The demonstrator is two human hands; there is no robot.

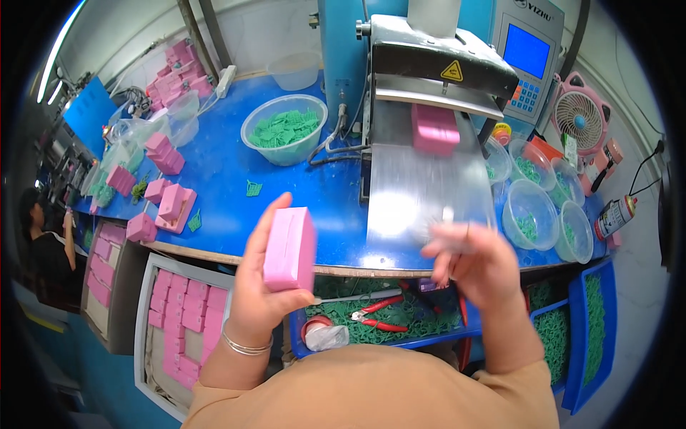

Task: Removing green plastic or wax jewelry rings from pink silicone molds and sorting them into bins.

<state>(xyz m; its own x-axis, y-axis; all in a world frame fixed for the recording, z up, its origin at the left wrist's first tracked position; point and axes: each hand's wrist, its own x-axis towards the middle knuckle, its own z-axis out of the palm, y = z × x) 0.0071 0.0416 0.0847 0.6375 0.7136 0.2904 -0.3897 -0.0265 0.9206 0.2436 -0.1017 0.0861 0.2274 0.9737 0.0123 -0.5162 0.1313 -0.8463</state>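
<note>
My left hand (261,275) is wrapped round a pink mould block (289,249) with a seam along one face, held upright in front of the bench's edge. My right hand (477,261) hangs in front of the machine's metal plate (421,193). Motion smears its fingers, and a pale blur by the fingertips cannot be made out. Another pink mould block (436,130) lies on the plate, beneath the raised press head (443,64) of the machine.
A clear bowl (251,121) of green pieces stands behind, with smaller tubs (529,214) at right. Below, a blue tray (300,343) holds green scraps and red-handled cutters (379,325). Pink blocks fill the left drawer (153,372). A fan (580,114) stands right; a person (53,243) sits far left.
</note>
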